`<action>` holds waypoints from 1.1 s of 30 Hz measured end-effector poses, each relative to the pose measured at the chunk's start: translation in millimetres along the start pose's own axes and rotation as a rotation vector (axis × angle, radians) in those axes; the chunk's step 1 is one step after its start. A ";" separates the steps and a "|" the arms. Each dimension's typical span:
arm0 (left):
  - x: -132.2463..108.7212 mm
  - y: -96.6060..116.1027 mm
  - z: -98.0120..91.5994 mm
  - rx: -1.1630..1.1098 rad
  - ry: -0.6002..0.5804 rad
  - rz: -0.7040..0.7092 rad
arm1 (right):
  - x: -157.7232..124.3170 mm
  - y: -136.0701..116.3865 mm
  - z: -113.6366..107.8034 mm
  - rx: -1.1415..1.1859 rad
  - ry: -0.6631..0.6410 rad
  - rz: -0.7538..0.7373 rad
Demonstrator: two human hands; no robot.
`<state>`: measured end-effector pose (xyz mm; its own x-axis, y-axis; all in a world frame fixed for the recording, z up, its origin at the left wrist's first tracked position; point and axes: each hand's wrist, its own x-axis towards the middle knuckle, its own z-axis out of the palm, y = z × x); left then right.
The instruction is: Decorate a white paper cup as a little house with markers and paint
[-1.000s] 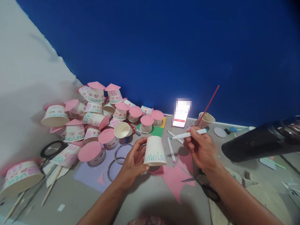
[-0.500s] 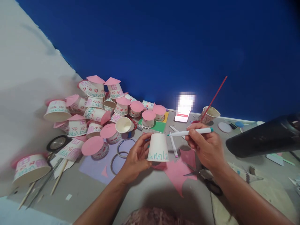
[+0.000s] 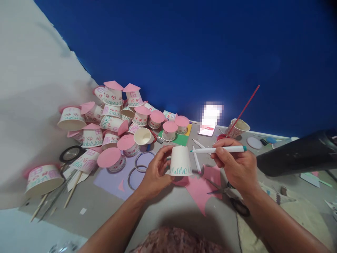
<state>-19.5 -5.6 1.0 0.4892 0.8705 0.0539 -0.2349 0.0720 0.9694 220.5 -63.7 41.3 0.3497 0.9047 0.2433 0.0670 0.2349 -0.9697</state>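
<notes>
My left hand [image 3: 157, 170] is closed around a white paper cup [image 3: 180, 160] turned upside down, with green zigzag strokes drawn near its rim. Between the fingers of my right hand [image 3: 235, 165] lies a white marker [image 3: 217, 149] with a green end, its green tip pointing left, close to the cup's upper right side. Below the cup lies cut pink paper [image 3: 198, 193], with scissors [image 3: 219, 191] partly on it. Two more white markers, one of them a pink-tipped marker [image 3: 197, 161], rest on the table behind the cup.
Many decorated paper cups with pink paper roofs [image 3: 108, 157] are heaped at the left. A lit phone [image 3: 207, 130] leans at the blue wall. On the right are a patterned cup [image 3: 237, 128] with a red stick and a large black cylinder [image 3: 295, 156]. Tape rings [image 3: 134, 177] lie on purple paper.
The camera view has shifted slightly, so the scene sits a little further right. The cup has turned in my left hand, moving the green strokes around. The marker stays near the cup.
</notes>
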 end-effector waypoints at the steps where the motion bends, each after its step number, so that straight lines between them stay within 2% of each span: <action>1: -0.1 0.5 0.7 0.029 0.011 0.019 | 0.3 0.1 -0.2 -0.013 -0.004 -0.008; 6: -0.8 1.8 2.1 0.202 0.076 0.092 | 1.4 -0.2 -1.9 -0.136 0.017 -0.080; 11: -0.6 -0.4 0.6 0.287 0.096 0.121 | -1.4 -2.0 -3.4 -0.205 -0.032 -0.142; 16: 3.0 -6.0 -4.1 0.317 0.188 0.144 | 10.0 -11.6 -3.1 -0.470 -0.040 -0.288; 20: 3.8 -6.3 -8.0 0.401 0.301 0.176 | 23.5 -9.9 -22.0 -0.703 -0.219 -0.514; 23: 2.3 -3.6 -9.3 0.446 0.336 0.193 | 13.1 8.9 -49.8 -0.991 -0.393 -0.648; 26: 1.2 -2.1 -9.8 0.469 0.338 0.197 | -13.3 35.3 -73.0 -1.221 -0.433 -0.607; 29: 1.2 -3.4 -8.9 0.505 0.341 0.189 | -37.1 54.1 -80.2 -1.296 -0.508 -0.546; 33: 0.6 -6.3 -5.8 0.552 0.328 0.165 | -44.7 50.6 -75.7 -1.264 -0.590 -0.497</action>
<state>-22.6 -2.7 -6.5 0.1822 0.9580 0.2214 0.2223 -0.2594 0.9398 279.0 -119.1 -20.2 -0.3525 0.9093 0.2214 0.9217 0.3782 -0.0859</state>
